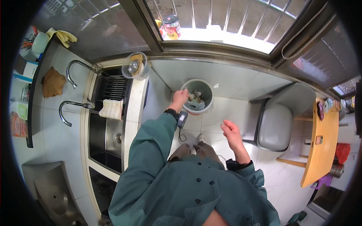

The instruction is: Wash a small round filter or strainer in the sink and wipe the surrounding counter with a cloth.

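Note:
My left hand [180, 99] is at the left rim of a pale round waste bin [209, 106], its fingers curled over the opening. Whether something small is pinched between those fingertips cannot be made out. Inside the bin lie a crumpled plastic bag [196, 105] and some light-coloured scraps [198, 94]. To the right, over the tiled floor [209, 123], hangs my right hand [232, 133] with its fingers curled in and no object visible in them. A small dark device [182, 119] with a cable is by my left wrist.
Left is a counter with a black sink [99, 138], two curved taps [65, 113], a folded cloth [111, 109] and a clear plastic tub [141, 72]. A grey chair [275, 127] and wooden table [323, 141] stand right. Ahead, a jar [172, 27] sits by the barred window.

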### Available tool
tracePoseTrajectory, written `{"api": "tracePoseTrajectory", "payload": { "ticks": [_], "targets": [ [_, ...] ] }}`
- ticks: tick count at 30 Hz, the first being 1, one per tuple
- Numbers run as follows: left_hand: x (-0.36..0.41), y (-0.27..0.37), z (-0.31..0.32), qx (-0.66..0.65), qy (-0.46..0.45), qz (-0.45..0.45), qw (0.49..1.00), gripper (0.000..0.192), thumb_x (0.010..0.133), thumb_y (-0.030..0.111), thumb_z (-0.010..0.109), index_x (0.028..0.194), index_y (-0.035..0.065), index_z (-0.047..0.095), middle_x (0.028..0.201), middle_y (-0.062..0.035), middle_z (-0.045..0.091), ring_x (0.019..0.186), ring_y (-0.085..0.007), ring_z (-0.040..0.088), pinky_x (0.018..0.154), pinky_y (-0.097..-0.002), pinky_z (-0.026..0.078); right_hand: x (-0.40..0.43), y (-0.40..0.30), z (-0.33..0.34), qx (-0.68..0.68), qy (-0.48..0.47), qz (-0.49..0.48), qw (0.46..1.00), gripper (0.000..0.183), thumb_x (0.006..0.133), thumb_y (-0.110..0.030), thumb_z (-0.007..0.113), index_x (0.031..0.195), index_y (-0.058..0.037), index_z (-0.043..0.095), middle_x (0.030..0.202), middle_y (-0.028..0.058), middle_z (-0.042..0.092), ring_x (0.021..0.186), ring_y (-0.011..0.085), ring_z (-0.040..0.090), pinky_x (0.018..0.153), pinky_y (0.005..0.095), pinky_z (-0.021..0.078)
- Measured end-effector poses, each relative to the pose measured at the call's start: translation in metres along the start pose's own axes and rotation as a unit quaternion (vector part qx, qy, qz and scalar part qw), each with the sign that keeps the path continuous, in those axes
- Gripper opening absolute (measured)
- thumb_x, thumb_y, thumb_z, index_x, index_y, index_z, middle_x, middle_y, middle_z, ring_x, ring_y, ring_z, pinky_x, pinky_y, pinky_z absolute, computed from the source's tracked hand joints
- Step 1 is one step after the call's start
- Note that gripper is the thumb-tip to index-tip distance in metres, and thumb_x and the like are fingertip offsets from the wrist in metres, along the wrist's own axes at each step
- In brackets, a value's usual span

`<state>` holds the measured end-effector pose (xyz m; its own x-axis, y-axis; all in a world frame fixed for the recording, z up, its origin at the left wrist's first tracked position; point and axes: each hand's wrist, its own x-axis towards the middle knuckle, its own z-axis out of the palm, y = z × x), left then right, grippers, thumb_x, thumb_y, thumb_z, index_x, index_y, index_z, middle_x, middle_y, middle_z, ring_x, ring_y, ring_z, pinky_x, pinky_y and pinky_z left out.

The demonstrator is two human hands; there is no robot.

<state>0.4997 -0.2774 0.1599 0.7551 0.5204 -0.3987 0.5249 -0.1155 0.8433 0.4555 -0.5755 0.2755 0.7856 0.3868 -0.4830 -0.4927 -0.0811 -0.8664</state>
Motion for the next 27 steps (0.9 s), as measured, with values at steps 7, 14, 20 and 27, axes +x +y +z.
{"api": "tracePoseTrajectory", "payload": {
  "ticks": [7, 14, 20, 27],
  "targets": [
    [-0.069, -0.004, -0.056, -0.165, -0.039, 0.036, 0.985, 0.023, 0.088, 0.024, 0.050, 0.073, 0.0069, 0.052, 0.056, -0.0003, 0.050, 0.051, -0.0089, 0.048, 0.046, -0.0240, 0.039, 0.028, -0.014, 0.078, -0.032, -0.135, -0.007, 0.990, 0.039, 0.084, -0.017, 0.057, 0.116, 0.0029, 0.049, 0.090, -0.0021, 0.055, 0.078, 0.0056, 0.048, 0.069, 0.0195, 0.0403],
    [-0.137, -0.041, -0.214, -0.419, 0.091, 0.022, 0.903, 0.025, 0.090, 0.026, 0.045, 0.074, 0.0089, 0.052, 0.062, 0.0017, 0.049, 0.054, -0.0094, 0.048, 0.053, -0.0237, 0.042, 0.055, -0.013, 0.199, -0.111, -0.344, -0.002, 0.932, 0.031, 0.083, -0.017, 0.057, 0.108, -0.0005, 0.053, 0.075, -0.0072, 0.048, 0.063, 0.0022, 0.041, 0.055, 0.0182, 0.0349],
    [-0.214, -0.076, -0.337, -0.506, 0.247, 0.038, 0.826, 0.019, 0.089, 0.025, 0.048, 0.078, 0.0112, 0.055, 0.065, 0.0027, 0.054, 0.057, -0.0075, 0.050, 0.054, -0.0230, 0.044, 0.067, 0.007, 0.336, -0.275, -0.468, -0.098, 0.834, 0.044, 0.083, -0.021, 0.056, 0.119, 0.0040, 0.046, 0.109, 0.0104, 0.055, 0.101, 0.0176, 0.050, 0.086, 0.0282, 0.0396],
    [-0.254, -0.120, -0.424, -0.563, 0.326, 0.057, 0.757, 0.024, 0.091, 0.029, 0.045, 0.081, 0.0107, 0.056, 0.069, 0.0005, 0.056, 0.059, -0.0091, 0.051, 0.056, -0.0248, 0.045, 0.130, 0.020, 0.514, -0.490, -0.496, -0.355, 0.623, 0.052, 0.078, -0.025, 0.055, 0.118, 0.0064, 0.045, 0.118, 0.0233, 0.050, 0.112, 0.0324, 0.047, 0.096, 0.0342, 0.0356]
  ]
}}
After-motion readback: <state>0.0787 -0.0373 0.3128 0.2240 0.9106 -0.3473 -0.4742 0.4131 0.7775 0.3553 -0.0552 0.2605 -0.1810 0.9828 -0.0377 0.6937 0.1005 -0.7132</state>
